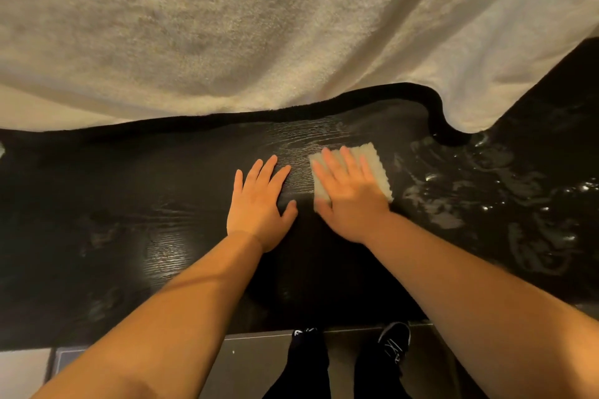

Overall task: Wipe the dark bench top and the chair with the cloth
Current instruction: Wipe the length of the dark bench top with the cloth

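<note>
The dark wood-grain bench top (146,204) runs across the middle of the head view. A small pale folded cloth (372,157) lies flat on it, right of centre. My right hand (348,196) presses down on the cloth with straight spread fingers and covers most of it. Just to the left, my left hand (259,204) rests flat on the bare bench top, fingers straight, holding nothing. Wet smeared streaks (486,197) shine on the bench to the right of the cloth. No chair is in view.
A cream fluffy blanket (259,26) with a black edge (434,107) hangs over the bench's far side and drapes onto it at the right. Below the bench's near edge are grey floor tiles (252,363) and my dark shoes (393,342).
</note>
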Available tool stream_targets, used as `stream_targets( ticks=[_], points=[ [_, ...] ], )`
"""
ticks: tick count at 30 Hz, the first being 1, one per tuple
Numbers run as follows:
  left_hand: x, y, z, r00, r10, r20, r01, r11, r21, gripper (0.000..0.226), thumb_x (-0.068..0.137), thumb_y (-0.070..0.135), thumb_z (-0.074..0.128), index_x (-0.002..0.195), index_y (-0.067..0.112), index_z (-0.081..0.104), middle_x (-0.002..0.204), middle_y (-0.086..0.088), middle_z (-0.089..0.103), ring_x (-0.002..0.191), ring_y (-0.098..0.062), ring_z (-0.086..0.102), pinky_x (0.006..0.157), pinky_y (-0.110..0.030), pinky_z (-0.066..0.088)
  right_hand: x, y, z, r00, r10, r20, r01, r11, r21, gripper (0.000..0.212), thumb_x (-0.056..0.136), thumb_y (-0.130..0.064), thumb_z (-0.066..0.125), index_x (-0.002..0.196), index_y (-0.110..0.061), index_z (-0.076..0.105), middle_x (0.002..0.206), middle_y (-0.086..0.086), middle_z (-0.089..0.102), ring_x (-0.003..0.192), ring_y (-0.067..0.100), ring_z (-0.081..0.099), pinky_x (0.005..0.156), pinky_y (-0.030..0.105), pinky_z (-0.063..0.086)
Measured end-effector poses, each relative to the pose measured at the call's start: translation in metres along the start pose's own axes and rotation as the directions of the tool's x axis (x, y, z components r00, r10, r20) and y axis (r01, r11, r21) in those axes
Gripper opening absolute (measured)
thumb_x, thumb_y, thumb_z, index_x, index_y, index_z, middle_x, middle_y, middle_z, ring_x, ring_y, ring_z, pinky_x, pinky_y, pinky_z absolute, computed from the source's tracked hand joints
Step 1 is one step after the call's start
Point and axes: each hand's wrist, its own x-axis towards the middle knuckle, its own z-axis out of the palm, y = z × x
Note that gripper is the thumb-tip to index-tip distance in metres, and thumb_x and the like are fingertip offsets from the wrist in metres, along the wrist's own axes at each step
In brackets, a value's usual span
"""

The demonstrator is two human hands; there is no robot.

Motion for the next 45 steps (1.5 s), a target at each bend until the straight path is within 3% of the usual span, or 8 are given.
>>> stream_targets(
  ticks=[6, 14, 22, 28, 31, 37, 41, 45],
  points=[
    [-0.001, 0.001, 0.003, 1.000, -0.002, -0.018, 0.002, 1.000, 0.005, 0.076, 0.097, 0.059, 0.048, 0.166, 0.036, 0.022, 0.176, 0.004, 0.011, 0.163, -0.022, 0.005, 0.132, -0.055, 0.004, -0.010, 0.025, 0.000, 0.962, -0.248, 0.115, 0.256, 0.965, -0.058, 0.082, 0.093, -0.062, 0.041, 0.166, -0.030, 0.023, 0.175, 0.002, 0.017, 0.160, 0.035, 0.011, 0.128, 0.058, 0.013],
    [-0.002, 0.000, 0.005, 0.996, -0.076, -0.045, 0.076, 0.997, -0.001, 0.079, 0.098, 0.062, 0.044, 0.167, 0.034, 0.019, 0.177, 0.000, 0.007, 0.163, -0.024, 0.003, 0.132, -0.051, 0.000, 0.038, 0.034, -0.013, 0.992, 0.088, 0.094, -0.088, 0.996, -0.011, 0.077, 0.101, -0.061, 0.020, 0.167, -0.034, -0.010, 0.175, -0.004, -0.017, 0.159, 0.029, -0.022, 0.128, 0.053, -0.011],
    [-0.001, -0.001, 0.005, 0.996, -0.074, -0.052, 0.074, 0.997, -0.002, 0.077, 0.098, 0.059, 0.045, 0.167, 0.033, 0.023, 0.177, -0.001, 0.011, 0.163, -0.026, 0.007, 0.132, -0.054, 0.005, -0.003, 0.032, -0.002, 0.991, -0.124, 0.041, 0.126, 0.990, -0.058, 0.081, 0.093, -0.062, 0.042, 0.165, -0.028, 0.028, 0.173, 0.003, 0.021, 0.159, 0.036, 0.016, 0.128, 0.058, 0.015],
    [-0.001, -0.002, 0.008, 0.995, -0.071, -0.064, 0.070, 0.997, -0.011, 0.076, 0.098, 0.058, 0.046, 0.166, 0.032, 0.026, 0.176, -0.002, 0.013, 0.163, -0.027, 0.008, 0.132, -0.053, 0.004, 0.069, 0.067, -0.024, 0.992, 0.103, 0.073, -0.101, 0.994, -0.030, 0.079, 0.101, -0.063, 0.023, 0.167, -0.034, -0.008, 0.176, -0.004, -0.012, 0.160, 0.027, -0.017, 0.129, 0.051, -0.008],
    [-0.001, -0.002, 0.007, 0.996, -0.067, -0.060, 0.066, 0.998, -0.008, 0.076, 0.098, 0.058, 0.046, 0.166, 0.031, 0.026, 0.176, -0.002, 0.014, 0.163, -0.027, 0.008, 0.132, -0.053, 0.005, 0.062, 0.053, -0.024, 0.981, 0.175, 0.084, -0.175, 0.985, 0.001, 0.077, 0.103, -0.060, 0.022, 0.167, -0.030, -0.009, 0.175, -0.002, -0.016, 0.160, 0.030, -0.019, 0.129, 0.053, -0.008],
    [-0.001, -0.002, 0.007, 0.997, -0.061, -0.053, 0.061, 0.998, -0.011, 0.077, 0.098, 0.059, 0.044, 0.167, 0.031, 0.024, 0.177, -0.003, 0.012, 0.163, -0.027, 0.007, 0.132, -0.054, 0.006, -0.002, 0.033, -0.001, 0.998, -0.060, -0.003, 0.060, 0.998, -0.032, 0.080, 0.094, -0.059, 0.044, 0.166, -0.027, 0.026, 0.174, 0.002, 0.019, 0.160, 0.035, 0.013, 0.127, 0.060, 0.016],
    [0.001, -0.002, 0.006, 0.997, -0.064, -0.045, 0.064, 0.998, -0.011, 0.077, 0.098, 0.059, 0.046, 0.167, 0.032, 0.023, 0.177, -0.002, 0.012, 0.163, -0.026, 0.006, 0.132, -0.054, 0.004, 0.034, 0.058, -0.010, 0.995, -0.093, 0.038, 0.094, 0.995, -0.022, 0.084, 0.094, -0.062, 0.037, 0.168, -0.037, 0.007, 0.176, -0.005, 0.001, 0.162, 0.027, -0.006, 0.130, 0.052, -0.001],
    [0.001, -0.003, 0.008, 0.997, -0.064, -0.051, 0.064, 0.998, -0.010, 0.076, 0.098, 0.059, 0.044, 0.166, 0.032, 0.024, 0.177, -0.002, 0.013, 0.163, -0.026, 0.007, 0.132, -0.053, 0.004, 0.070, 0.067, -0.021, 0.989, 0.146, 0.033, -0.145, 0.989, -0.033, 0.081, 0.098, -0.063, 0.023, 0.167, -0.033, -0.007, 0.176, -0.004, -0.010, 0.161, 0.027, -0.014, 0.130, 0.051, -0.007]
  ],
)
